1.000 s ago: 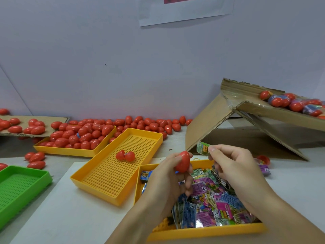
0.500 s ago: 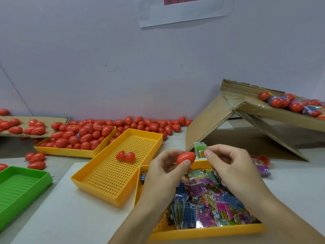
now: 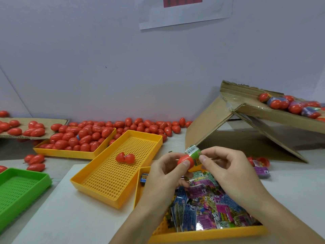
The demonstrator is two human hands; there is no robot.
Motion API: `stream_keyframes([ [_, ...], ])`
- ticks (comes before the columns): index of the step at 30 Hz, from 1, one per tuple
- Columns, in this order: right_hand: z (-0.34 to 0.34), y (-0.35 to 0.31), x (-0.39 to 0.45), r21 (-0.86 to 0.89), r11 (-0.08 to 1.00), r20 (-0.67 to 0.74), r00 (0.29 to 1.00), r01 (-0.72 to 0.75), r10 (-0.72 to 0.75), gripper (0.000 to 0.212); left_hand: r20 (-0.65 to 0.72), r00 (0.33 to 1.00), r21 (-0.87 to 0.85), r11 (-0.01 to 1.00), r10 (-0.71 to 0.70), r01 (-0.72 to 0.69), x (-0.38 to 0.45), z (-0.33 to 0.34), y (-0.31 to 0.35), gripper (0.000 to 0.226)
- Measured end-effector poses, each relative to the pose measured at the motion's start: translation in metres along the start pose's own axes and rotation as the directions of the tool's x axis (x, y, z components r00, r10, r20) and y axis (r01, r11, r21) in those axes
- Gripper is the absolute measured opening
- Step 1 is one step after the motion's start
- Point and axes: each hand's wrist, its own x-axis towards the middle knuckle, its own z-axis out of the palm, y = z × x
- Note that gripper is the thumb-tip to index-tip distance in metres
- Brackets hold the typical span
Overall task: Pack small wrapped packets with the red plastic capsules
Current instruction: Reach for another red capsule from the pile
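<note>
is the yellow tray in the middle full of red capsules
No, the middle yellow tray holds just one opened red capsule.

Packet (image 3: 193, 153) now against capsule (image 3: 185, 161)

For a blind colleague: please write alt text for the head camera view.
The left hand holds a red capsule while the right hand pushes a green packet into it, above a yellow tray of packets.

Bright even light, soft shadows, wide-angle distortion
</note>
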Motion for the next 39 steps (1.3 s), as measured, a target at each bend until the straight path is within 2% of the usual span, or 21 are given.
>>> stream_keyframes([
  [5, 0.001, -0.001, 0.0, 0.039, 0.999, 0.002, 1.0, 0.031, -0.031, 0.017, 0.007, 1.0, -0.005, 1.0, -0.015, 0.015, 0.0, 0.001, 0.0, 0.017],
  [9, 0.002, 0.002, 0.001, 0.118, 0.993, 0.013, 1.0, -0.016, 0.015, 0.016, 0.019, 1.0, -0.023, 1.0, -0.011, 0.011, -0.001, 0.001, 0.001, 0.013],
  [14, -0.002, 0.001, 0.002, 0.167, 0.98, 0.115, 0.989, -0.112, 0.094, 0.038, 0.021, 1.0, 0.001, 1.0, -0.012, 0.012, -0.001, 0.0, 0.001, 0.014],
  [16, -0.005, 0.002, 0.002, 0.156, 0.979, 0.148, 0.983, -0.131, 0.108, 0.041, 0.024, 1.0, 0.024, 1.0, -0.019, 0.018, -0.001, 0.0, 0.0, 0.01],
  [21, -0.008, 0.0, 0.001, 0.16, 0.979, 0.198, 0.975, -0.129, 0.096, 0.036, 0.045, 0.999, 0.112, 0.994, -0.014, 0.009, -0.002, 0.0, 0.001, 0.013],
  [26, -0.002, 0.002, 0.0, 0.051, 0.995, 0.118, 0.99, -0.08, 0.074, 0.017, 0.054, 0.999, 0.174, 0.985, -0.002, -0.007, -0.003, 0.002, 0.001, 0.014],
  [39, -0.003, 0.005, 0.001, 0.043, 0.997, 0.11, 0.993, -0.057, 0.052, 0.018, 0.019, 0.999, 0.175, 0.984, -0.026, 0.022, -0.006, 0.004, 0.007, 0.023],
])
